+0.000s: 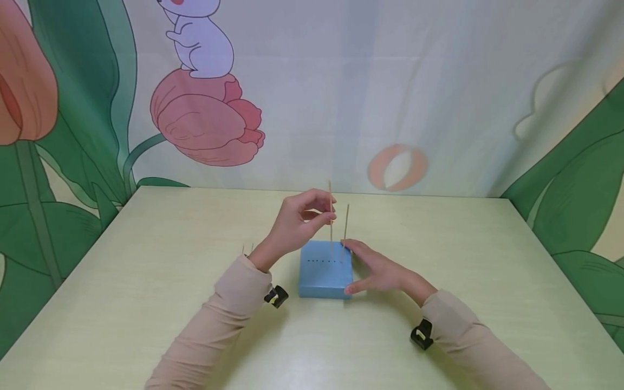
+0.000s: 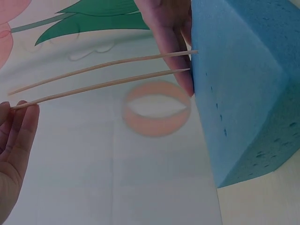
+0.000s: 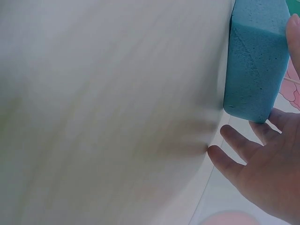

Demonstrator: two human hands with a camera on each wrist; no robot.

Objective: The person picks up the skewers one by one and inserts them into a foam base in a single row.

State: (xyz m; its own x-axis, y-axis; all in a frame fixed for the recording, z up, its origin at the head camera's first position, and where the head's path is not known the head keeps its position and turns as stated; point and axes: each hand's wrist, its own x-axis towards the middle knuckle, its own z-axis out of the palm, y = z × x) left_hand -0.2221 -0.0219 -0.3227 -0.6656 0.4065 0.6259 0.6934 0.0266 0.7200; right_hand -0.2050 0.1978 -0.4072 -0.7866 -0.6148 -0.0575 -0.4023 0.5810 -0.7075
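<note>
A blue foam block with a row of small dark holes across its top lies on the table. My left hand pinches a thin wooden skewer near its upper end, above the block. In the left wrist view its pointed tip ends just short of the foam surface. Beside it, a second skewer stands upright in the block near the right end of the row. My right hand holds the block at its right side, thumb at the front corner and a finger at the far corner.
Tips of two thin sticks show behind the left forearm; their lower parts are hidden. The pale table meets a printed curtain at its back edge. Each wrist wears a small black camera.
</note>
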